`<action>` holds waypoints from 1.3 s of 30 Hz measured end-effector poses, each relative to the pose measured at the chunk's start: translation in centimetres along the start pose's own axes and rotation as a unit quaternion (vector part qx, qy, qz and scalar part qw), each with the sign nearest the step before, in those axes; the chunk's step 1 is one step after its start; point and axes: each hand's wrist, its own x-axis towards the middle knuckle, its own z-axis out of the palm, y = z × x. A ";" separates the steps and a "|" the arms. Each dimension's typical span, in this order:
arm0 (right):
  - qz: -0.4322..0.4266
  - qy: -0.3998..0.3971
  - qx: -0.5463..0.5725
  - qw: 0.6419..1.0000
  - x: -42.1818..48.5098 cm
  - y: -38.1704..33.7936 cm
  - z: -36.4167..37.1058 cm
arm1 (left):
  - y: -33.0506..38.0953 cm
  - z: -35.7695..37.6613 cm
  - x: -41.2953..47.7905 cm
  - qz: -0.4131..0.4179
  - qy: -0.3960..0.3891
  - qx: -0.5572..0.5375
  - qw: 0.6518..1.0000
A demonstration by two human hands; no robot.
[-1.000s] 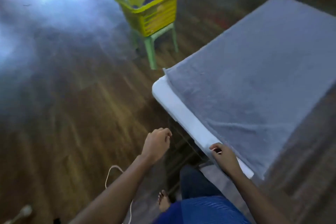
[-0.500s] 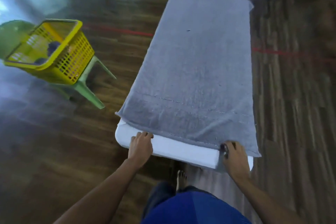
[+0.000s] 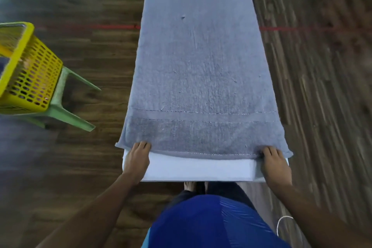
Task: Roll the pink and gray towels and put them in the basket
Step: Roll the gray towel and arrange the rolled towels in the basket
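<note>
1. Far left, yellow basket [image 3: 30, 78] atop green chair [image 3: 58, 102].
2. Left hand [image 3: 136, 161], fingers pressed together, tips touching near-left hem.
3. Gray towel [image 3: 201, 66] spread flat over white table [image 3: 201, 169].
4. Right hand [image 3: 275, 165], fingers curled, pinching bunched near-right hem.

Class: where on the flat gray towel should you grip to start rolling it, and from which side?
Probably both near-hem corners of the gray towel, from the near end: it lies flat lengthwise, short edge facing left hand and right hand.

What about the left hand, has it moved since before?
Yes. The left hand came in from the air left of the white table onto its near edge, touching the gray towel's corner.
</note>
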 end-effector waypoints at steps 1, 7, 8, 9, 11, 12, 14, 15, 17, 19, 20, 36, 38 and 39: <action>0.011 0.001 -0.005 1.000 -0.1 0.0 0.0 | -0.6 -0.2 0.0 -0.001 0.000 -0.012 1.000; 0.033 -0.006 0.035 0.999 -0.4 0.4 0.2 | -3.2 -0.1 -1.1 0.012 0.003 -0.049 0.999; 0.028 -0.013 0.049 0.998 -0.4 0.4 0.0 | -3.4 0.0 -1.3 0.009 0.002 -0.055 0.998; 0.019 -0.019 0.060 0.998 -0.4 0.4 -0.2 | -3.6 0.1 -1.5 0.010 0.001 -0.064 0.998; -0.002 -0.012 0.077 0.997 -0.4 0.7 -0.5 | -4.0 0.2 -1.7 0.021 -0.010 -0.083 0.996; 0.002 -0.017 0.081 0.997 -0.3 0.8 -0.6 | -4.3 0.3 -1.8 0.024 -0.015 -0.095 0.995; 0.015 -0.028 0.087 0.996 0.2 1.1 -0.8 | -4.7 0.3 -1.8 0.018 -0.028 -0.128 0.991; 0.031 -0.039 0.087 0.995 0.6 1.0 -1.0 | -4.8 0.2 -1.6 0.012 -0.034 -0.138 0.990; 0.059 -0.082 0.095 0.990 1.7 0.5 -1.5 | -4.7 -0.1 -0.8 -0.004 -0.052 -0.134 0.990; 0.065 -0.110 0.096 0.987 2.5 0.1 -1.8 | -4.1 -0.3 -0.1 -0.011 -0.060 -0.125 0.990; 0.072 -0.111 0.085 0.988 2.8 0.0 -1.8 | -3.9 -0.3 0.2 -0.017 -0.052 -0.118 0.991; -0.042 -0.001 0.033 0.999 0.3 1.2 0.1 | -4.0 1.2 -2.0 0.072 0.079 -0.031 0.994; -0.036 0.005 0.043 0.998 0.5 1.1 -0.1 | -3.8 0.9 -1.7 0.071 0.070 -0.024 0.995; -0.033 0.009 0.043 0.999 0.5 1.1 -0.1 | -3.7 0.9 -1.6 0.068 0.064 -0.021 0.995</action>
